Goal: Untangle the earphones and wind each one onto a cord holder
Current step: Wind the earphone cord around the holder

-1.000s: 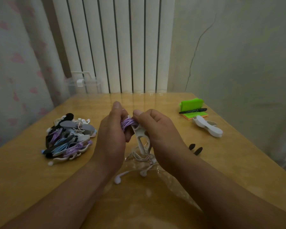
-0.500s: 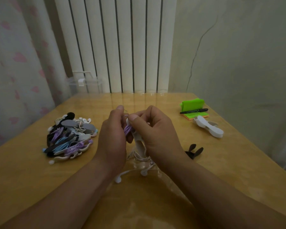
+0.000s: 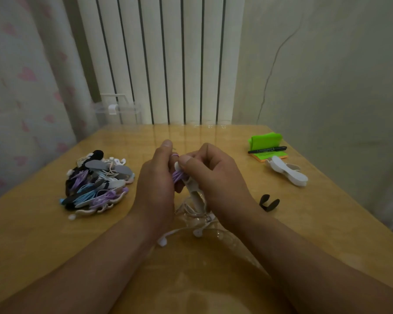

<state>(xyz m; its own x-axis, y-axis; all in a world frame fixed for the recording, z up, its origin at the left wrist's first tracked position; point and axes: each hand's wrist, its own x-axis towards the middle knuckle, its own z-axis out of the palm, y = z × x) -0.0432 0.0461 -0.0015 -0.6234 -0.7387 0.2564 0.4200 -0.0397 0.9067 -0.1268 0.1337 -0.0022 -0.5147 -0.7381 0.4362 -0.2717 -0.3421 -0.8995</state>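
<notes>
Yellow table (image 3: 55, 234) — left hand (image 3: 156, 189) and right hand (image 3: 216, 182) grip the purple-wound cord holder (image 3: 195, 197).

Our left hand (image 3: 156, 184) and right hand (image 3: 216, 177) grip a white cord holder (image 3: 194, 193) with purple cable (image 3: 178, 176); wound holders (image 3: 98, 184) lie at nine o'clock.

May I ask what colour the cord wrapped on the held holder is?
The cord is light purple, shown in the head view.
</notes>
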